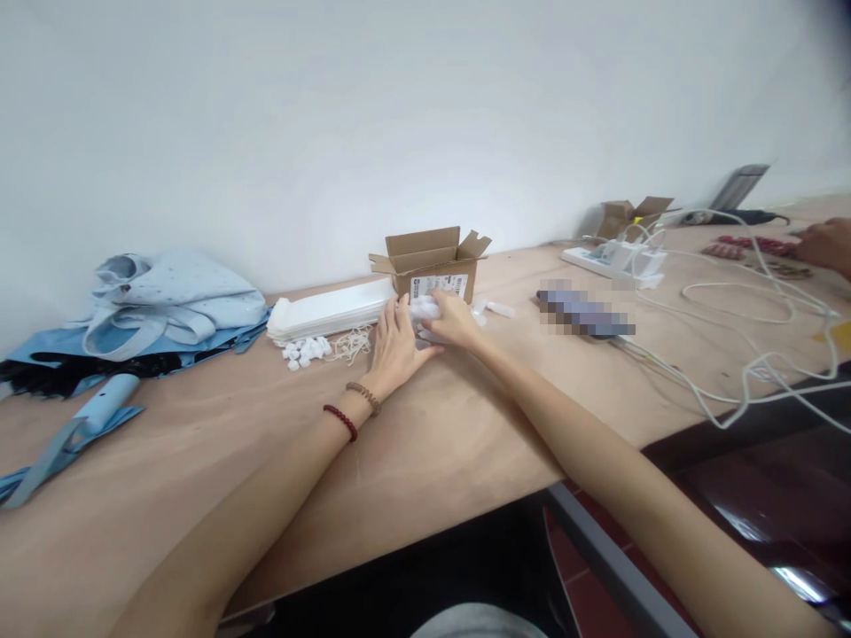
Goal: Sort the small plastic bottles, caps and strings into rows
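Note:
Small translucent white plastic tubes lie bunched in front of an open cardboard box. My right hand has its fingers curled over some of them from the right. On their left side my left hand is spread, with long fingers reaching forward and the thumb apart, pointing right. Just beyond my right hand lies a loose tube. Left of my left hand are thin pale cords, several small white caps and a stack of flat white strips.
Blue and pale fabric is heaped at the left, with a blue strip nearer me. A blurred-out dark device, a power strip and looping white cables occupy the right. Another person's hand shows at the far right.

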{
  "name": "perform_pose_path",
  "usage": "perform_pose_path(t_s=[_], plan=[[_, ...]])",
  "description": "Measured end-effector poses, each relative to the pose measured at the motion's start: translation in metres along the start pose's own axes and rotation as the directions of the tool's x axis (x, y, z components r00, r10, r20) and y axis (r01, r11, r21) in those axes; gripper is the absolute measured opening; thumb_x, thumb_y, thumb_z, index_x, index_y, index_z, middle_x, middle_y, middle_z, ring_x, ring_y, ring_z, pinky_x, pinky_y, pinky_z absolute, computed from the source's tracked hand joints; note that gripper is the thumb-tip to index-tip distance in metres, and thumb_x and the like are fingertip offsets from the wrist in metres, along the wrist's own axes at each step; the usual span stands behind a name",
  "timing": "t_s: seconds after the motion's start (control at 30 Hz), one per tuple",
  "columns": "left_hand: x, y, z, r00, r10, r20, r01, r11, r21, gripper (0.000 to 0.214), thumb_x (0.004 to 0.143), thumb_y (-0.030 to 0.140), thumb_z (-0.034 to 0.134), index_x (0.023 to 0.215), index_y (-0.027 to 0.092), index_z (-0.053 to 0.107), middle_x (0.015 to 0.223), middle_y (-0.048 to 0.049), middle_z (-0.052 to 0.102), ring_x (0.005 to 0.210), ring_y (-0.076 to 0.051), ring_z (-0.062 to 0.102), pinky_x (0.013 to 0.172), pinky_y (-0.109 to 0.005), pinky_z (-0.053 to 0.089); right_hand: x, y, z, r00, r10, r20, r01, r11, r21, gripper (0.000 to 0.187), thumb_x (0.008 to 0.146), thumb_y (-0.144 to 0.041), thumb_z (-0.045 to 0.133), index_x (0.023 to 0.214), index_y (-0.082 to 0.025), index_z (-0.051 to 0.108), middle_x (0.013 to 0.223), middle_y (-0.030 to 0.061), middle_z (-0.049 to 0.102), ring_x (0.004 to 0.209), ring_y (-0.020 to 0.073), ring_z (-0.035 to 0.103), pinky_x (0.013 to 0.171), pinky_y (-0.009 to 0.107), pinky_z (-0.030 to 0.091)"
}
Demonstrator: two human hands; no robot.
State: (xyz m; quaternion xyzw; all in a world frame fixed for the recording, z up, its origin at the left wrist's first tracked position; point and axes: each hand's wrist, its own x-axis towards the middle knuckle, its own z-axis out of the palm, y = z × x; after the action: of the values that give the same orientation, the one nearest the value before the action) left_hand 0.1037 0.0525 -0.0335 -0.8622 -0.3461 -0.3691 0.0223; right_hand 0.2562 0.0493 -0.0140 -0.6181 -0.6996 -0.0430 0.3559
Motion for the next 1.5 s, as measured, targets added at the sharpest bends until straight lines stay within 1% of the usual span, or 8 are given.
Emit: perform_pose_path(t_s=[0.3,0.47,0.6,0.8,0.97,1.17,1.33,1.5], plan=[[-0.001,-0.009,0.004,0.989,-0.101,0.111,0.112,0.988,-0.102,0.097,0.071,0.052,0.069,0.145,0.026,0.012,0.146,-0.02,0.025,0.135,-0.037,0.026,0.104,-0.055,0.028,0.009,0.008,0.004,0.988,-0.048,0.146,0.021,0.984,0.177,0.09,0.058,-0.037,0.076,0.136,-0.016,0.036,0.127,0.0178,0.05,0.118,0.0332,0.044,0.096,0.05,0.036],[-0.002,-0.011,0.004,0.99,-0.075,0.118,0.085,0.993,-0.081,0.091,0.074,0.046,0.068,0.146,0.028,0.015,0.146,-0.0194,0.023,0.135,-0.038,0.024,0.104,-0.055,0.028,0.013,0.012,-0.02,0.997,0.012,0.078,-0.038,0.936,0.35,0.066,0.067,-0.044,0.071,0.123,-0.017,0.05,0.125,0.0145,0.054,0.109,0.0265,0.052,0.09,0.041,0.042],[-0.003,-0.009,0.001,0.991,-0.055,0.121,0.058,0.998,-0.026,0.083,0.076,0.046,0.066,0.144,0.031,0.022,0.145,-0.0182,0.023,0.133,-0.039,0.026,0.102,-0.055,0.029,0.015,0.013,-0.045,0.992,0.128,0.009,-0.125,0.947,0.295,0.029,0.072,-0.034,0.064,0.091,-0.012,0.063,0.09,0.0092,0.066,0.079,0.0193,0.06,0.07,0.03,0.047],[-0.006,-0.006,-0.002,0.987,-0.051,0.155,0.047,0.998,0.034,0.062,0.083,0.035,0.057,0.14,0.031,0.034,0.141,-0.0167,0.03,0.13,-0.037,0.032,0.099,-0.053,0.031,0.009,0.016,-0.053,0.885,0.103,0.453,-0.13,0.991,0.029,0.002,0.063,-0.015,0.065,0.062,-0.016,0.067,0.055,0.0013,0.062,0.055,0.0155,0.057,0.052,0.024,0.041],[-0.007,0.002,-0.011,0.994,0.037,0.101,-0.04,0.999,0.02,0.048,0.083,0.026,0.05,0.131,0.019,0.046,0.134,-0.016,0.042,0.126,-0.032,0.037,0.1,-0.049,0.032,0.003,0.011,-0.035,0.877,0.114,0.466,-0.035,0.984,-0.176,0.009,0.062,-0.018,0.069,0.069,-0.019,0.072,0.063,0.0041,0.067,0.061,0.018,0.059,0.055,0.025,0.041],[-0.023,0.051,-0.032,0.889,0.441,0.121,-0.42,0.892,-0.169,0.036,0.087,0.046,0.047,0.1,0.015,0.06,0.107,-0.0127,0.058,0.104,-0.027,0.051,0.093,-0.044,0.039,0.002,0.006,-0.032,0.863,0.122,0.491,0.015,0.964,-0.265,0.009,0.066,-0.025,0.066,0.066,-0.016,0.07,0.066,0.0059,0.066,0.062,0.0163,0.057,0.054,0.024,0.036],[-0.045,0.12,-0.026,0.885,0.407,0.226,-0.35,0.902,-0.252,0.054,0.077,0.066,0.052,0.105,0.021,0.057,0.103,-0.0089,0.06,0.099,-0.027,0.054,0.085,-0.044,0.046,0.007,0.013,-0.046,0.877,0.096,0.472,-0.057,0.994,-0.096,0.023,0.063,-0.039,0.069,0.062,-0.016,0.065,0.057,-0.0001,0.057,0.057,0.0128,0.049,0.05,0.023,0.03],[-0.045,0.145,-0.01,0.84,0.439,0.32,-0.378,0.895,-0.236,0.014,0.088,0.024,0.047,0.083,0.018,0.059,0.088,-0.0066,0.062,0.091,-0.022,0.055,0.077,-0.035,0.05,0.008,0.018,-0.066,0.881,0.082,0.467,-0.145,0.984,0.102,0.03,0.064,-0.043,0.067,0.056,-0.015,0.06,0.052,-0.0033,0.046,0.055,0.0108,0.042,0.05,0.024,0.028]])
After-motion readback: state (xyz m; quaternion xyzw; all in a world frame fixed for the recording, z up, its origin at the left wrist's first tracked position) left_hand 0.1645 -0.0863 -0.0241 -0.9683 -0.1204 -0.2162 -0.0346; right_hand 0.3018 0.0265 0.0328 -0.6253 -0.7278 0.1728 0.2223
